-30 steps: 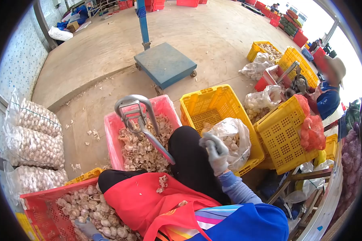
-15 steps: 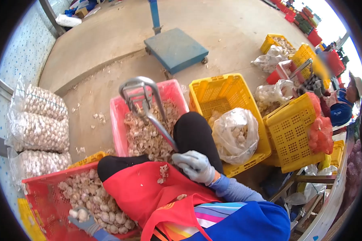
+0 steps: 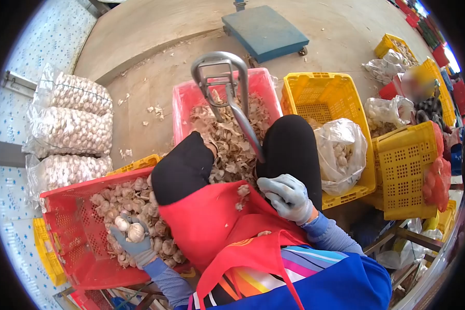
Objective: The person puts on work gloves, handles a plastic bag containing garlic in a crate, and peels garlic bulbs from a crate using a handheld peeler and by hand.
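In the head view, seemingly partway through the bulbs at hand: many garlic bulbs (image 3: 135, 199) lying loose in the red crate (image 3: 67, 232) at near left, with a good heap of papery skins (image 3: 232, 160) already gathered in the pink crate (image 3: 183, 111) beyond the knees.

Cupping two paler bulbs (image 3: 135, 232) in the gloved left hand (image 3: 134, 247), fingers curled round them, just over the heap in the red crate. Holding the gloved right hand (image 3: 290, 200) well apart from the left, fingers bent inward near the low end of the metal handle (image 3: 246, 126); impossible to tell whether closed on anything.

Further right, in the yellow crate (image 3: 323, 90), to be seen: an open clear plastic bag (image 3: 328, 175) with some bulbs inside, only partly filled by the look of it. Beside that crate, to the right, a tilted yellow crate (image 3: 405, 170) with a red mesh bag (image 3: 437, 183) against its side, contents too unclear to name. At far left, stacked one on another, clear bags (image 3: 75, 129) packed full of bulbs. On the floor beyond the pink crate, a blue platform (image 3: 266, 31).
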Action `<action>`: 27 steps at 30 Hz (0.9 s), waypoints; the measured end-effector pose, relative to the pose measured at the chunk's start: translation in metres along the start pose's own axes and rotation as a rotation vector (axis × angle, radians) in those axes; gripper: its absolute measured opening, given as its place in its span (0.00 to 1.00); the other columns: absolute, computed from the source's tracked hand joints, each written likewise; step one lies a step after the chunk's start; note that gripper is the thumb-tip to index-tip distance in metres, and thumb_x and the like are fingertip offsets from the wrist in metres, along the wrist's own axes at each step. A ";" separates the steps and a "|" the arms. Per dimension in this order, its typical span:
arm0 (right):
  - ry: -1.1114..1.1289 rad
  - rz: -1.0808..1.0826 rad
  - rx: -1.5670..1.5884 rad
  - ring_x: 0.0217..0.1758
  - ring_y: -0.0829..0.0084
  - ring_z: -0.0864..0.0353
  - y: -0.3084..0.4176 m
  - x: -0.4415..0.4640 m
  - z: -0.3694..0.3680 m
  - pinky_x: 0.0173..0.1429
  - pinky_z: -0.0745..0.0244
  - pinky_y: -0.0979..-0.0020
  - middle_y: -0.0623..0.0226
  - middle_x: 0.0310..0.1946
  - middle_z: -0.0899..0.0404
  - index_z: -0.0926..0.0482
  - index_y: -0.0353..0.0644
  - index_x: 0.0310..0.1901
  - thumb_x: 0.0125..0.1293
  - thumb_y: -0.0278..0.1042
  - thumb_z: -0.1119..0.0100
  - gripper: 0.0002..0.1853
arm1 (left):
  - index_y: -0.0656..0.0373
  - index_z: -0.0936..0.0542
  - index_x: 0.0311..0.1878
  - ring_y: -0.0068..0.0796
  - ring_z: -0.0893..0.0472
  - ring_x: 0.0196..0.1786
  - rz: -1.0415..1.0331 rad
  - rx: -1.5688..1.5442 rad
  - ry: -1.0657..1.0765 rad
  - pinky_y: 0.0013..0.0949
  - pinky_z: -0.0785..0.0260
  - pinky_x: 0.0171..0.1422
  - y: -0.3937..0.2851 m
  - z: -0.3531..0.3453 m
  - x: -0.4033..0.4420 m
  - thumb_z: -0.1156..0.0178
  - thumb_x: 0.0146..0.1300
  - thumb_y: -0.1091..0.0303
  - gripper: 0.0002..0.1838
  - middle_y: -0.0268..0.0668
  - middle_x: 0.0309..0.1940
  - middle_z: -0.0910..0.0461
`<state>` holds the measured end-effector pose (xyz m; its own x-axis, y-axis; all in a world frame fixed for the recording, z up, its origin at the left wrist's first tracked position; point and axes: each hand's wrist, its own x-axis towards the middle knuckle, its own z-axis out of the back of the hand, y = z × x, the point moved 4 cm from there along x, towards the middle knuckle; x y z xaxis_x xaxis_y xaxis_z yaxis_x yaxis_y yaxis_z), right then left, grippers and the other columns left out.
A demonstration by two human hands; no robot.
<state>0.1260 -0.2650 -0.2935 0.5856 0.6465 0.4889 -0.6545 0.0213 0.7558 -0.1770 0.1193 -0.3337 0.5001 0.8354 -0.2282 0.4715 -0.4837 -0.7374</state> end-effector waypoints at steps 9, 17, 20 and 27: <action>0.060 -0.148 0.110 0.37 0.58 0.15 0.031 0.003 0.009 0.44 0.20 0.63 0.56 0.42 0.14 0.17 0.33 0.52 0.55 0.21 0.40 0.20 | 0.57 0.19 0.56 0.26 0.18 0.33 -0.104 0.035 -0.103 0.30 0.24 0.31 0.007 -0.028 0.019 0.40 0.71 0.38 0.29 0.33 0.37 0.16; 0.125 -0.058 0.113 0.38 0.60 0.14 0.049 -0.006 0.005 0.44 0.19 0.63 0.56 0.44 0.13 0.18 0.32 0.52 0.59 0.22 0.40 0.17 | 0.64 0.30 0.72 0.41 0.14 0.47 -0.057 -0.186 0.350 0.47 0.16 0.46 -0.011 -0.082 0.032 0.47 0.75 0.39 0.38 0.44 0.50 0.17; 0.113 -0.115 0.134 0.39 0.61 0.14 0.047 -0.012 0.006 0.44 0.19 0.64 0.56 0.43 0.13 0.18 0.31 0.52 0.61 0.24 0.41 0.17 | 0.65 0.36 0.75 0.41 0.15 0.49 -0.086 -0.215 0.351 0.49 0.17 0.47 -0.013 -0.099 0.032 0.47 0.76 0.41 0.39 0.46 0.55 0.19; 0.109 -0.134 0.142 0.34 0.67 0.16 0.025 0.015 0.003 0.41 0.20 0.70 0.56 0.35 0.15 0.18 0.28 0.54 0.65 0.18 0.50 0.18 | 0.47 0.26 0.51 0.25 0.25 0.36 0.407 -0.407 0.512 0.35 0.28 0.36 0.083 -0.175 0.022 0.40 0.72 0.45 0.18 0.29 0.35 0.26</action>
<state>0.1203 -0.2574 -0.2660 0.6028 0.7239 0.3355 -0.4957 0.0103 0.8685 0.0006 0.0521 -0.2886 0.9186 0.3937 -0.0355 0.3587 -0.8679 -0.3436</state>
